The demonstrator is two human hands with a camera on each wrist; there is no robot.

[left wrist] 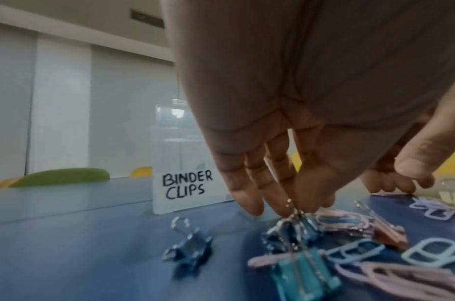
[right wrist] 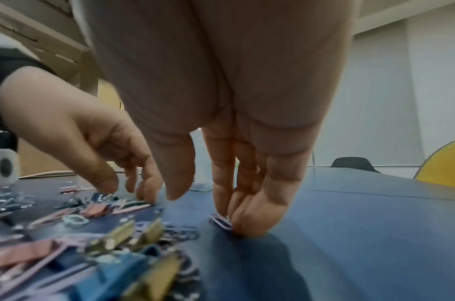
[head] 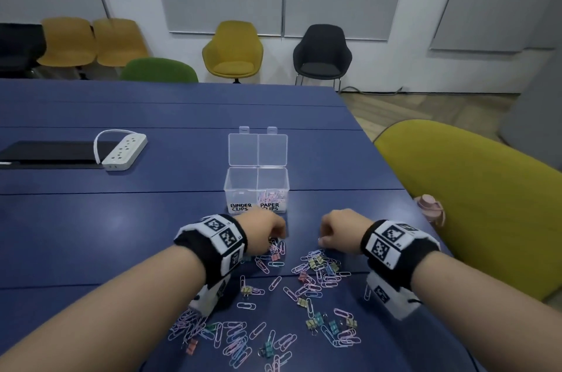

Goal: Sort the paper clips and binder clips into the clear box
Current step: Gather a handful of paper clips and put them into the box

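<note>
The clear box [head: 240, 186] stands open just beyond my hands, its lid [head: 258, 149] tipped back. Its left cell, labelled BINDER CLIPS [left wrist: 185, 185], looks empty; the right cell, PAPER CLIPS, holds a few pink ones [head: 272, 196]. My left hand [head: 267, 231] reaches down on a blue binder clip [left wrist: 290, 230]; fingertips [left wrist: 280, 205] touch its wire handle and the thumb [left wrist: 414, 169] stays apart. My right hand [head: 337, 228] presses straight fingertips [right wrist: 247, 222] on a pale paper clip [right wrist: 220, 221], thumb lifted. Several pastel paper clips and binder clips [head: 307, 280] lie scattered in front of me.
A white power strip [head: 124, 151] and a black mat [head: 51, 154] lie at the far left of the blue table [head: 152, 213]. A pink bottle [head: 430, 207] sits off the table's right edge beside a yellow-green chair [head: 471, 204]. More chairs stand along the back wall.
</note>
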